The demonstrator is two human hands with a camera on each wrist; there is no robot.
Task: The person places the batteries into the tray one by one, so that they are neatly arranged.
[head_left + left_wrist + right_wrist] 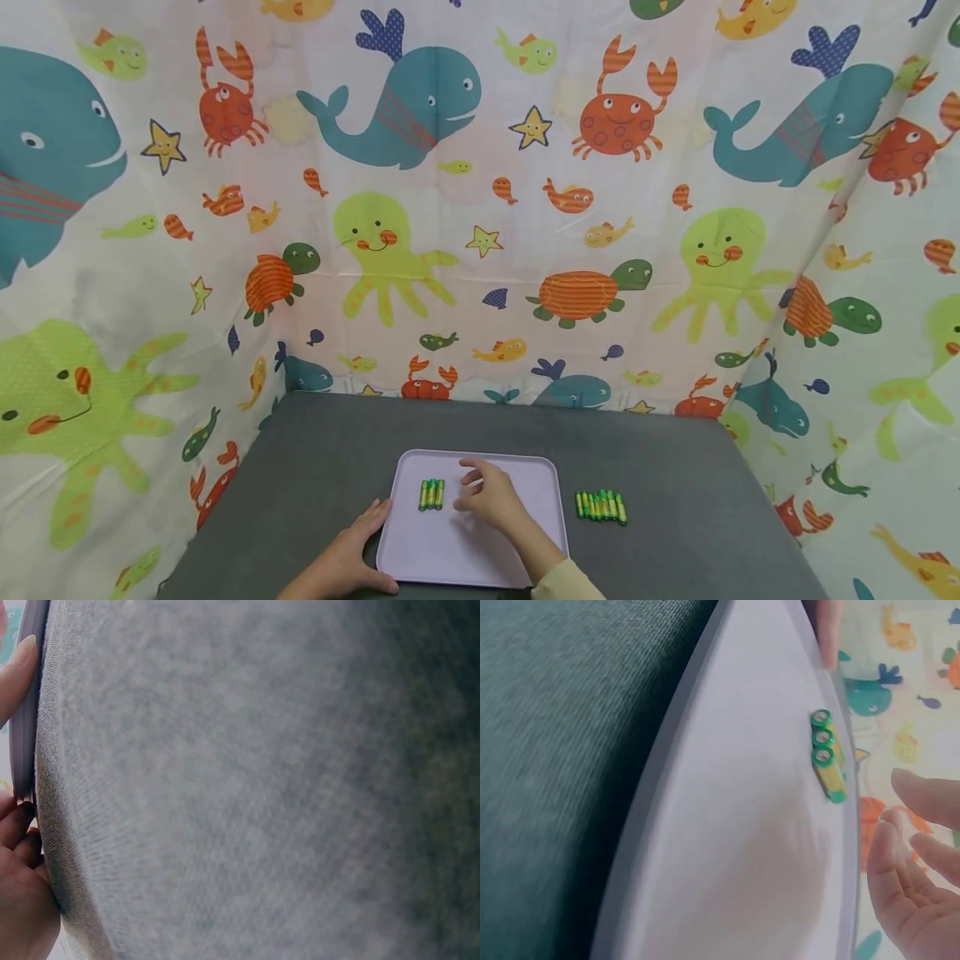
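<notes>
My left hand (348,550) holds the pale lilac tray (435,550) at its near left corner, fingers along the left rim and thumb at the front edge. Inside the tray, left of centre, three green-and-yellow batteries (431,494) lie side by side. Just to their right, my right hand (487,496) is above the tray with fingers loosely bent and nothing between them. The right wrist view shows the thumb and fingertips of that hand (922,885) apart, and the round ends of the batteries (823,737).
Several more green-and-yellow batteries (600,506) lie in a row on the dark grey table (660,467), right of the tray. A curtain (480,308) printed with sea animals surrounds the table at the back and sides.
</notes>
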